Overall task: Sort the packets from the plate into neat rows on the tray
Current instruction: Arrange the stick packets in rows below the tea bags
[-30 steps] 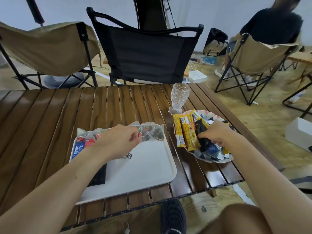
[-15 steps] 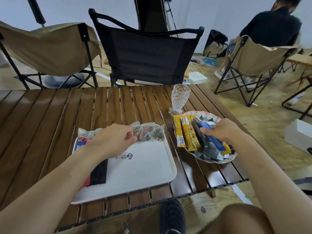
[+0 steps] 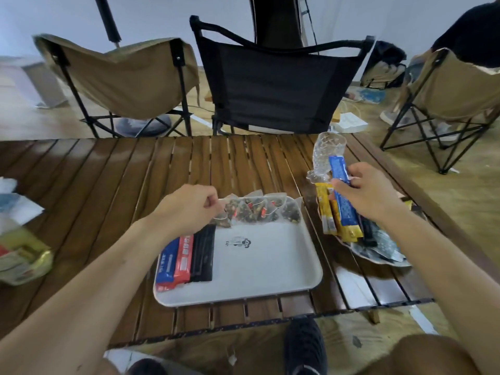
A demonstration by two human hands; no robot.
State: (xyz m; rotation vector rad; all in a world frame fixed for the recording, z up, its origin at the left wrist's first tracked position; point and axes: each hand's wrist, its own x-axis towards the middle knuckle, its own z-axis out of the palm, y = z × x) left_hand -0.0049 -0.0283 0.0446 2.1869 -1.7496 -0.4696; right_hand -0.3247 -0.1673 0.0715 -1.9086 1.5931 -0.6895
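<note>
One blue stick packet (image 3: 347,212) is gripped in the right hand (image 3: 370,196) above the plate (image 3: 389,255); the left hand (image 3: 189,207) pinches a tea sachet (image 3: 230,209) on the tray (image 3: 270,266).

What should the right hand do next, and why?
Probably carry the blue packet over and lay it on the tray next to the black sticks: the right hand holds it above the plate, and that row has bare tray beside it.

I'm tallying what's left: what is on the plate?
The plate holds yellow packets, a black packet and pale patterned packets. The right hand and its blue packet hide its far part.
</note>
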